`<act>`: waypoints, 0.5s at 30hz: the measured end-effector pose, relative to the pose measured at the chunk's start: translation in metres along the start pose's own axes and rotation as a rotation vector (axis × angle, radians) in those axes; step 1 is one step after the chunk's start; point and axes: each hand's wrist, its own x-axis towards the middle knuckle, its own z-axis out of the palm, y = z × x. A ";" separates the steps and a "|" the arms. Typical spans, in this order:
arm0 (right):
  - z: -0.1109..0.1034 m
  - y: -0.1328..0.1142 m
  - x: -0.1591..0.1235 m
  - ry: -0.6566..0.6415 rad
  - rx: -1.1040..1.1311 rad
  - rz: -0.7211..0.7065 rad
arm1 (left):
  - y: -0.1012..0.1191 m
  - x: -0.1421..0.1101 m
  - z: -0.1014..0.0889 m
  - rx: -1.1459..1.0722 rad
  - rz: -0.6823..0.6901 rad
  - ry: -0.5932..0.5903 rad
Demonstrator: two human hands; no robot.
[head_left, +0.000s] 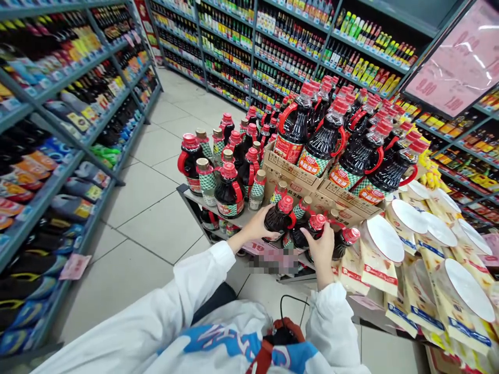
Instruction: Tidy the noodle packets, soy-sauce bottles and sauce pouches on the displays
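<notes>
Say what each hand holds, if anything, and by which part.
The left hand holds a dark, round, red-capped bottle by its body. The right hand touches another's red cap; any grip is unclear.

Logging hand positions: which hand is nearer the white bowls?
Right. The right hand, at a red-capped bottle, is left of the white bowls; the left hand is farther left, at another bottle.

Shop aisle, stocked shelving around

Left: grey rack point(58, 128), full; pink tag point(75, 266) low on its edge. Back: tall shelves point(253, 41), bottles in rows. Upper right: framed pink sign point(448, 57), tilted. Right: cream packets point(378, 272), white bowls point(382, 239) on them. Pale tiled floor point(152, 208).
</notes>
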 end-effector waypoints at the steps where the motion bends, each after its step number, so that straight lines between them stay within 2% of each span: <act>1: 0.001 -0.001 -0.001 0.012 0.006 0.009 | -0.001 0.000 0.000 -0.005 -0.007 -0.007; 6: 0.005 -0.002 -0.005 0.045 0.034 0.068 | 0.000 0.001 0.001 -0.040 -0.068 -0.017; 15: 0.007 -0.012 -0.009 0.112 0.031 0.097 | 0.000 -0.001 0.007 -0.113 -0.064 -0.002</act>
